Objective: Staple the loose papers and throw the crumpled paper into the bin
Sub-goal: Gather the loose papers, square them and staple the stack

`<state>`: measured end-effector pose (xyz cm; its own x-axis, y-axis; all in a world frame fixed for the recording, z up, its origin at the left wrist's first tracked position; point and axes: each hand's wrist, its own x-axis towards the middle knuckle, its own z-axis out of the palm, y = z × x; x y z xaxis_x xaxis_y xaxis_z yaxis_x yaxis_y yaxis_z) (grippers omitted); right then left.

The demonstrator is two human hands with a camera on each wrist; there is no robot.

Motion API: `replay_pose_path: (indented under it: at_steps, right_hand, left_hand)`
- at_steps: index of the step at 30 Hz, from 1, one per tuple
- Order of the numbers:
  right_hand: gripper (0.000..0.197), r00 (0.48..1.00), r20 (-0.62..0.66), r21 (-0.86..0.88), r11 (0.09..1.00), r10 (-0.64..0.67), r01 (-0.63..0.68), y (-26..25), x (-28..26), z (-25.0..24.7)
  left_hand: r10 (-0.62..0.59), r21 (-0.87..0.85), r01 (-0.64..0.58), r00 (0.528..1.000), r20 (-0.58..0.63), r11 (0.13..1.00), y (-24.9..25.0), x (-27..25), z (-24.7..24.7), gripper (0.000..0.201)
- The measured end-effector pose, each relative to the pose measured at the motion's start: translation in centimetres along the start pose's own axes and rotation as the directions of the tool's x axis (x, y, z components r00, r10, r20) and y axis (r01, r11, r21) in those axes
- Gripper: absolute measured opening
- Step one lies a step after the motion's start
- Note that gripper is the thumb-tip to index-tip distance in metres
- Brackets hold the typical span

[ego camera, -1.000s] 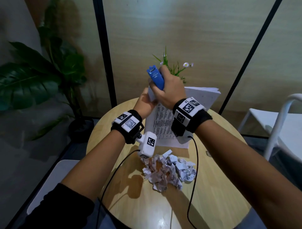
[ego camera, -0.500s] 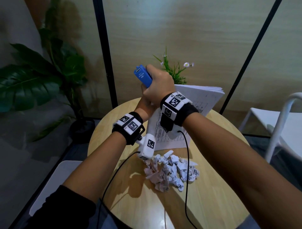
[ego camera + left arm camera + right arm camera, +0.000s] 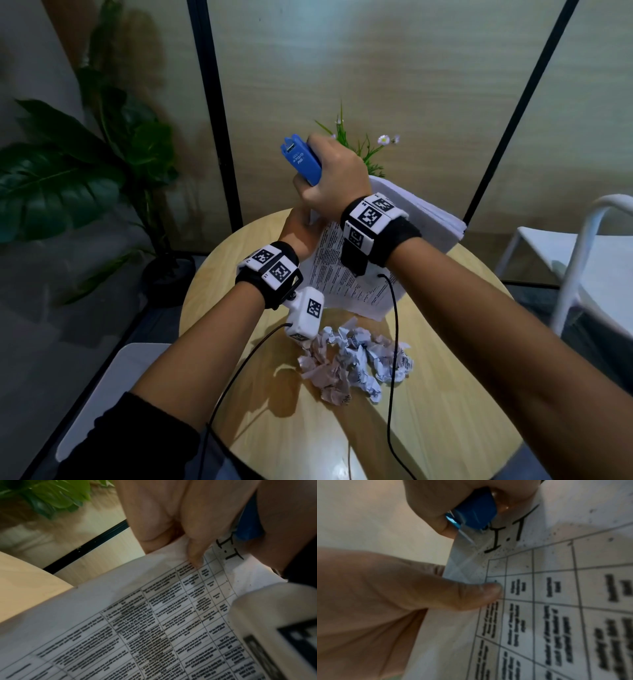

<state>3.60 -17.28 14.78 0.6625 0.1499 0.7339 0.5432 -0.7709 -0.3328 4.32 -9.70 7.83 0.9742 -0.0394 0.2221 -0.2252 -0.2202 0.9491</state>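
Nearest to the person, a heap of crumpled paper (image 3: 356,363) lies on the round wooden surface (image 3: 445,411), well below both grips and touched by neither; two black wires run past it.

A little farther on, the loose papers (image 3: 346,277) stand tilted up off the surface, with a printed grid of words on the front sheet; the left hand (image 3: 301,231) holds them by the top corner; its grip is closed, with the thumb (image 3: 471,595) pressed on the front of the sheet and the other fingers hidden behind the paper.

Just above the left grip, the right hand (image 3: 337,185) is wrapped tight around a blue stapler (image 3: 303,161); that grip is closed too; the back end of the stapler sticks up and away out of the fist, and its mouth end sits on the top corner of the papers, right by the big letters "I.T" (image 3: 510,530); whether the mouth is fully squeezed down cannot be told.

Behind the grips stand a small plant with tiny flowers (image 3: 363,147), a big leafy plant (image 3: 68,178) off to the left, and a white chair (image 3: 582,260) off to the right.
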Motion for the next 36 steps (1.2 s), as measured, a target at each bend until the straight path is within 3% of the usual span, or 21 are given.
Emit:
replay_pose_path:
  at_steps: [4, 9, 13, 15, 19, 25, 27, 30, 32, 36]
  right_hand:
    - [0.026, 0.999, 0.003, -0.042, 0.998, 0.039, -0.039, -0.2, 0.2, -0.3]
    - [0.022, 0.994, 0.043, -0.106, 0.99, 0.096, -0.091, 0.2, 0.8, -0.5]
    - [0.016, 0.998, 0.022, 0.002, 0.999, 0.053, -0.053, 1.0, 1.1, -0.8]
    - [0.02, 0.991, -0.046, 0.077, 0.99, 0.125, -0.121, 1.8, 1.6, -1.6]
    - [0.043, 0.893, -0.197, 0.284, 0.895, 0.404, -0.343, 5.1, 2.6, -4.5]
    - [0.046, 0.82, -0.336, 0.179, 0.886, 0.464, -0.428, 11.8, -2.3, -8.7]
    - [0.049, 0.789, -0.296, 0.137, 0.841, 0.539, -0.524, 13.9, -5.4, -8.7]
    - [0.047, 0.7, -0.088, -0.035, 0.7, 0.708, -0.713, 15.8, -11.1, -7.2]
    - [0.045, 0.642, 0.077, -0.157, 0.645, 0.763, -0.748, 16.6, -15.4, -5.4]
    - [0.046, 0.483, 0.296, -0.376, 0.565, 0.824, -0.734, 18.2, -21.4, -1.8]
  left_hand:
    - [-0.029, -0.024, 0.03, 0.999, 0.033, 0.999, 0.0, -0.1, 0.1, 0.024]
    - [-0.001, 0.03, -0.001, 0.998, 0.058, 1.0, -0.1, 0.0, 0.1, 0.005]
    - [0.019, 0.084, -0.024, 0.998, 0.065, 0.996, 0.4, 0.1, 0.0, 0.015]
    - [0.04, 0.05, -0.044, 0.996, 0.076, 0.998, 0.8, 0.0, -0.2, 0.024]
    - [0.055, -0.022, -0.055, 0.998, 0.011, 0.998, 0.9, 0.0, -1.0, 0.028]
    - [0.029, -0.124, -0.04, 0.996, -0.085, 0.991, 1.3, 0.3, -2.0, 0.029]
    - [0.011, -0.161, -0.028, 0.994, -0.104, 0.987, 1.7, 0.3, -2.1, 0.029]
    - [-0.01, -0.215, -0.013, 0.995, -0.101, 0.976, 2.3, 0.7, -2.1, 0.018]
    - [-0.019, -0.208, 0.001, 0.996, -0.084, 0.978, 2.6, 1.1, -2.0, 0.005]
    - [-0.042, -0.208, 0.025, 0.996, -0.082, 0.978, 2.7, 1.5, -2.1, 0.023]
